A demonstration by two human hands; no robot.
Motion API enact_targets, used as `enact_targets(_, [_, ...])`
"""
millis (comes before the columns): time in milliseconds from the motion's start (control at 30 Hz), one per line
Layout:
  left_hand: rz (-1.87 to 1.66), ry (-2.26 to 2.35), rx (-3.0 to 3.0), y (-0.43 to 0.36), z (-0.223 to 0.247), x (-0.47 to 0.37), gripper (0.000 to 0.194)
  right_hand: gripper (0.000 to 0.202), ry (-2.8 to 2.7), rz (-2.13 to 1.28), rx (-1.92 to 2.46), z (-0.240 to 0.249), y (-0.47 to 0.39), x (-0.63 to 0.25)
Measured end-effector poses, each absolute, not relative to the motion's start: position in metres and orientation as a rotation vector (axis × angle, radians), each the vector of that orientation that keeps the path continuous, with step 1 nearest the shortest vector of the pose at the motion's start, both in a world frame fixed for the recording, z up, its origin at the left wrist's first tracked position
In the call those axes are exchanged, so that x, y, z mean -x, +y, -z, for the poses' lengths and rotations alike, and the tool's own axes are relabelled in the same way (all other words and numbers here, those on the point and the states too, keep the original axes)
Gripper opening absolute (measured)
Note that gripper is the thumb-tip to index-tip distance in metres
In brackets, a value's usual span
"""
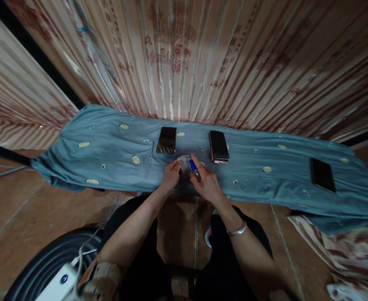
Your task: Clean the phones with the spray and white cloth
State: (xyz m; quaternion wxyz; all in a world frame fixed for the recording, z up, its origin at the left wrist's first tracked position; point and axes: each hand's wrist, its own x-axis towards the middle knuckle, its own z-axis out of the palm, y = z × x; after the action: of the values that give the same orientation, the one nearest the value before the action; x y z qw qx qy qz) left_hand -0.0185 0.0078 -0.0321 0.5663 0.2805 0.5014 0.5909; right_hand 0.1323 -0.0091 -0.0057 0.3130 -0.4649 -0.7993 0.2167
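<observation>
My left hand [171, 172] pinches a thin greyish-white piece [184, 160] that could be cloth or film; I cannot tell which. Close beside it, my right hand [207, 182] is closed round a small blue-topped object [193, 165] with a pale lower part, mostly hidden by the fingers. Both hands are over the front edge of a surface covered by a blue-green cloth [118, 146]. Just beyond the left hand lies a dark, glossy flat slab [166, 140], phone-like in shape. Past the right hand sits a stack of similar dark slabs [219, 145].
Another dark flat slab [323, 174] lies at the far right of the cloth. A patterned pleated curtain [177, 62] hangs behind. At lower left, a white device [58, 284] with a cable rests on a black ribbed round object [36, 267]. Striped fabric [337, 255] lies at lower right.
</observation>
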Motion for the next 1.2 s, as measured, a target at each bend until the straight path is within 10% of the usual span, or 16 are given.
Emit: enact_targets(1200, [-1.317, 1.096, -0.498, 0.003, 0.033, 0.02, 0.02, 0.062, -2.305, -0.281, 1.499, 0.029, 0.009, -0.153])
